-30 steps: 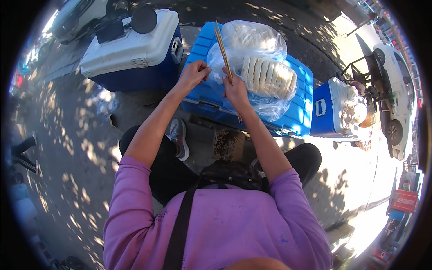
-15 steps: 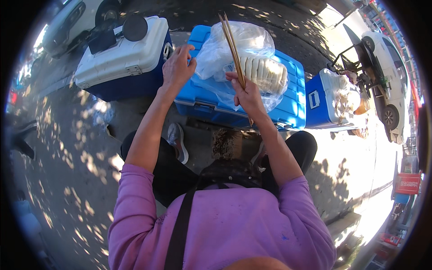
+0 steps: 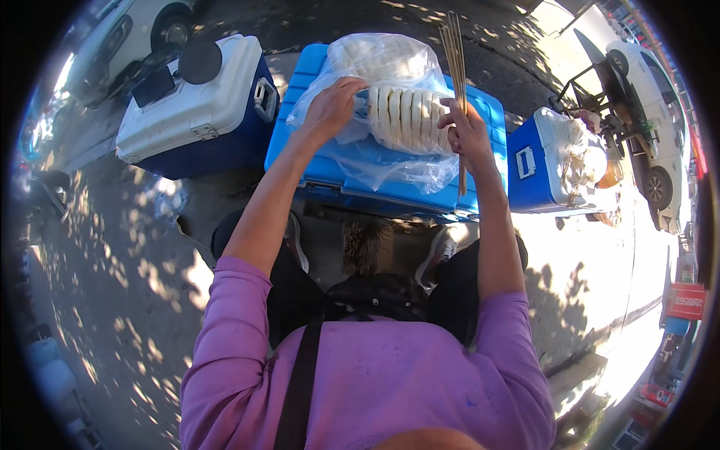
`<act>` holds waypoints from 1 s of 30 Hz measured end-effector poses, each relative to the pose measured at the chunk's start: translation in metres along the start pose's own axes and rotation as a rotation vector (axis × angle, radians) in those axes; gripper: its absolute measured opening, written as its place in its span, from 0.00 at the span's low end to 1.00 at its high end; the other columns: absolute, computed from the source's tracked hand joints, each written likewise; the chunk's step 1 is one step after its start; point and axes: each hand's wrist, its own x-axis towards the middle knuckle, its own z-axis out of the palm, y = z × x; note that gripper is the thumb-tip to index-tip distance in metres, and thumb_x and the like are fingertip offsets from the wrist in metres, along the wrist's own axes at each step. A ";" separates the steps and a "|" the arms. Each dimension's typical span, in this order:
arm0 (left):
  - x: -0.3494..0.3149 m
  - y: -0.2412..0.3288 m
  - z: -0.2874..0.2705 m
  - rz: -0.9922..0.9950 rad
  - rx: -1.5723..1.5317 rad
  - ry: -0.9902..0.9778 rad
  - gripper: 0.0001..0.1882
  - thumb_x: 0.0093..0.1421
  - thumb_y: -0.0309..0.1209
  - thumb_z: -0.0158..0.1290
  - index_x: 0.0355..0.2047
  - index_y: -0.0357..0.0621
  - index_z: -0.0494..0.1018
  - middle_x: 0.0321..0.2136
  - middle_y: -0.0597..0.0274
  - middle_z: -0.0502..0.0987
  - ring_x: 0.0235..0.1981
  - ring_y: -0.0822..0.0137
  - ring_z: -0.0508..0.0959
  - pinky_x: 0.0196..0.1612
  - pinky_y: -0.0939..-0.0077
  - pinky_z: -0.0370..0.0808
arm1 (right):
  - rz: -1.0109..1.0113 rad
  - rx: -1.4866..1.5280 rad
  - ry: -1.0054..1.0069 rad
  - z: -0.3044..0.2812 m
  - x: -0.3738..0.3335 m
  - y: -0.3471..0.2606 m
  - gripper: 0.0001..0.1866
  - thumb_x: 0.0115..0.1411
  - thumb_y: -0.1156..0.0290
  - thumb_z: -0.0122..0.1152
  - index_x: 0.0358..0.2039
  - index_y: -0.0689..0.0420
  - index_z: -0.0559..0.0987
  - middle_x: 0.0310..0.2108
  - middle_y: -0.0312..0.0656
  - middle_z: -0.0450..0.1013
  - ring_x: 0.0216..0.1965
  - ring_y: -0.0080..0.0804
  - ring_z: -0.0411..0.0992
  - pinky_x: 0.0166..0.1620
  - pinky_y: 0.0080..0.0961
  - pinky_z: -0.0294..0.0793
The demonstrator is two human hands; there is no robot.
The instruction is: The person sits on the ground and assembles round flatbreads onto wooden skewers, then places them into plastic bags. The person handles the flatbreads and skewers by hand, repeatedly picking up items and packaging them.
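Note:
A row of pale, flat, round pieces (image 3: 405, 112) stands on edge in a clear plastic bag (image 3: 386, 56) on top of a blue lidded box (image 3: 484, 142). At the row's left end, the fingers of my left hand (image 3: 330, 111) are bent together on the bag's plastic. Wrapped round a bundle of thin wooden skewers (image 3: 454, 56) is my right hand (image 3: 470, 135), close to the row's right end. The skewers stand nearly upright, their tops reaching past the box's far edge. More wrapped pale contents lie in the bag behind the row.
To the left stands a blue cooler (image 3: 199, 105) with a white lid and dark round and square things on it. A smaller blue cooler (image 3: 540, 161) on the right carries bagged items. Between my feet sits a cardboard box (image 3: 384, 247) beside a bristly bundle (image 3: 364, 244). Vehicles are parked beyond.
My left hand has moved right from the box's left side onto the bag. My right hand has shifted right with the skewers, which are now more upright, uncovering the row of pieces.

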 end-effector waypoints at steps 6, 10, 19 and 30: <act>-0.027 0.007 0.012 0.031 0.456 -0.347 0.15 0.56 0.24 0.46 0.43 0.45 0.75 0.48 0.65 0.74 0.48 0.57 0.72 0.53 0.59 0.66 | 0.011 0.314 -0.031 -0.034 0.010 0.017 0.13 0.68 0.61 0.44 0.42 0.58 0.70 0.22 0.33 0.66 0.15 0.12 0.56 0.17 0.10 0.53; -0.031 0.014 0.001 0.055 0.333 -0.184 0.13 0.57 0.26 0.48 0.42 0.47 0.76 0.44 0.65 0.76 0.43 0.58 0.75 0.48 0.63 0.70 | -0.045 0.458 0.075 -0.051 0.009 0.022 0.12 0.67 0.64 0.44 0.43 0.59 0.70 0.23 0.36 0.70 0.21 0.19 0.66 0.23 0.17 0.65; 0.004 0.061 -0.015 0.071 0.013 0.115 0.09 0.58 0.28 0.52 0.40 0.48 0.74 0.36 0.63 0.76 0.38 0.60 0.76 0.41 0.66 0.72 | -0.068 0.375 0.072 -0.068 0.000 0.018 0.14 0.67 0.62 0.45 0.45 0.59 0.69 0.22 0.38 0.72 0.20 0.20 0.68 0.25 0.17 0.69; 0.010 0.073 0.016 0.116 0.170 0.027 0.10 0.56 0.33 0.55 0.37 0.45 0.72 0.43 0.60 0.73 0.46 0.57 0.73 0.51 0.60 0.65 | -0.093 0.089 -0.036 -0.035 -0.011 0.021 0.14 0.68 0.60 0.41 0.40 0.56 0.71 0.19 0.37 0.71 0.13 0.15 0.63 0.18 0.12 0.63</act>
